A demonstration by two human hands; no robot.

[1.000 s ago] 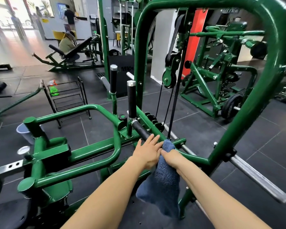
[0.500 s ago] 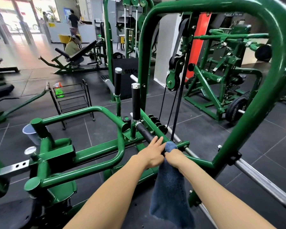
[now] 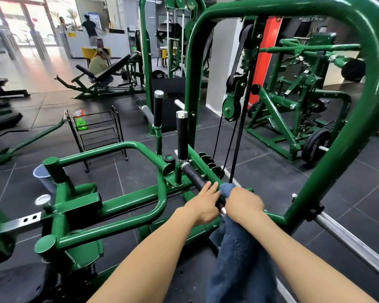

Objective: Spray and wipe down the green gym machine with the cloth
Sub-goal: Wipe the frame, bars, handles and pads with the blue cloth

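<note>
The green gym machine (image 3: pixel 127 204) fills the foreground, its tubular frame arching overhead on the right. A black horizontal handle grip (image 3: pixel 194 176) sticks out toward me. My right hand (image 3: pixel 243 204) grips a dark blue cloth (image 3: pixel 239 259) bunched against the near end of that grip, and the rest of the cloth hangs down below. My left hand (image 3: pixel 205 204) rests beside it on the same grip, fingers straight and pointing forward. A green spray bottle (image 3: pixel 81 121) stands on a black wire rack (image 3: pixel 101 134) at the left, out of reach.
Two upright black grips (image 3: pixel 182 134) rise just beyond my hands. Cables and a pulley (image 3: pixel 231 106) hang to the right. A chrome bar (image 3: pixel 350 239) juts out at lower right. A grey bucket (image 3: pixel 43 178) stands left. Other green machines and people are farther back.
Both hands and the cloth have slid back along the black grip toward its near end. The view has moved closer and slightly up.
</note>
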